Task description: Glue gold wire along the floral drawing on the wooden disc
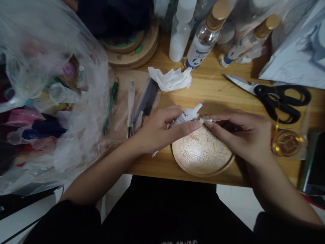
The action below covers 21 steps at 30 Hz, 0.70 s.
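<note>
My left hand (162, 128) is closed round a white glue tube (186, 117) with a narrow nozzle, which points up and to the right. Between the thumb and fingers of my right hand (243, 134) is a small white piece (206, 120), perhaps the tube's cap; its kind is hard to make out. Both hands meet over the far edge of a round wooden board (200, 152) with a flower pattern drawn in line on it. My right wrist passes beside the board's right rim, and the far part of the board is hidden by my fingers.
Black-handled scissors (279, 98) and a spool of golden thread (288, 142) lie at right. Bottles (201, 40) and a crumpled tissue (172, 78) are at the back. Pens (130, 105) lie left of my hand, beside a plastic bag (83, 125) of coloured materials.
</note>
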Motion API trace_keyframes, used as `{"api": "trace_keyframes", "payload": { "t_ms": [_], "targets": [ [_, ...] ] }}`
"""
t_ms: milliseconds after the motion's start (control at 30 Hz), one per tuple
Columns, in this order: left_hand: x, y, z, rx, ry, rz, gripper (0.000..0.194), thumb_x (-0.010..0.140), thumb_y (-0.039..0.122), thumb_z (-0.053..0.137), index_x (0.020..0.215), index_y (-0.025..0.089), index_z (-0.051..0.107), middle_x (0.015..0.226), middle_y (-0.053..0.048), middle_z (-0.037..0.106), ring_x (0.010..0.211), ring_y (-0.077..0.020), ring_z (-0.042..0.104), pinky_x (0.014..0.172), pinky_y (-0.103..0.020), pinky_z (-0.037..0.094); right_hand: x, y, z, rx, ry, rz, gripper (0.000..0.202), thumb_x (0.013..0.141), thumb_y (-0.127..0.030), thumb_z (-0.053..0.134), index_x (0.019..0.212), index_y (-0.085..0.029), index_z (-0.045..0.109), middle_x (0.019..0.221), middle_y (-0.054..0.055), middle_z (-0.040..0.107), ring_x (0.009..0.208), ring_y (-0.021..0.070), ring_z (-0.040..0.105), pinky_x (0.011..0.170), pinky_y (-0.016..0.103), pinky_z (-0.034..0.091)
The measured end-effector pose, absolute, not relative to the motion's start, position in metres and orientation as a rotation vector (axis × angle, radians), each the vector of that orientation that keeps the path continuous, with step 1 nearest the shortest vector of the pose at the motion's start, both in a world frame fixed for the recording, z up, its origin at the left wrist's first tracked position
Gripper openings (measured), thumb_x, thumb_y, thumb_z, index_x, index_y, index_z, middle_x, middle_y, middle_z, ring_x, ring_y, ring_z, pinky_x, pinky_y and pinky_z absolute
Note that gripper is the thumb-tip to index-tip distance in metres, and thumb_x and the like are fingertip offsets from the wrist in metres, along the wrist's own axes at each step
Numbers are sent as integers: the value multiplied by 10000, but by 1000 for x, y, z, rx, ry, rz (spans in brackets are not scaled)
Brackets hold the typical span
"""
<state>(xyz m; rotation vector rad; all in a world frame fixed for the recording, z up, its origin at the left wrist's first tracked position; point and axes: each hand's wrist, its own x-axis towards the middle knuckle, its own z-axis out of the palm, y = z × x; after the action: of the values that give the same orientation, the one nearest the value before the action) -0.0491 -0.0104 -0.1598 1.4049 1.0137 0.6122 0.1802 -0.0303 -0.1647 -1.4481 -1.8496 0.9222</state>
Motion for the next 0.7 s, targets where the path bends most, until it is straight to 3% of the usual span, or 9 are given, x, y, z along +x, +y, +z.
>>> {"api": "trace_keyframes", "payload": {
  "t_ms": [700],
  "targets": [
    [-48, -10, -159, 1390, 1029, 598, 430, 868, 516, 598, 609, 190, 492, 678, 14, 509, 628, -109, 488, 575, -303, 330, 178, -31, -164, -1490, -1805, 941, 134, 812, -239, 752, 942, -257, 780, 831, 10, 779, 649, 121, 694, 514, 229, 506]
  ]
}}
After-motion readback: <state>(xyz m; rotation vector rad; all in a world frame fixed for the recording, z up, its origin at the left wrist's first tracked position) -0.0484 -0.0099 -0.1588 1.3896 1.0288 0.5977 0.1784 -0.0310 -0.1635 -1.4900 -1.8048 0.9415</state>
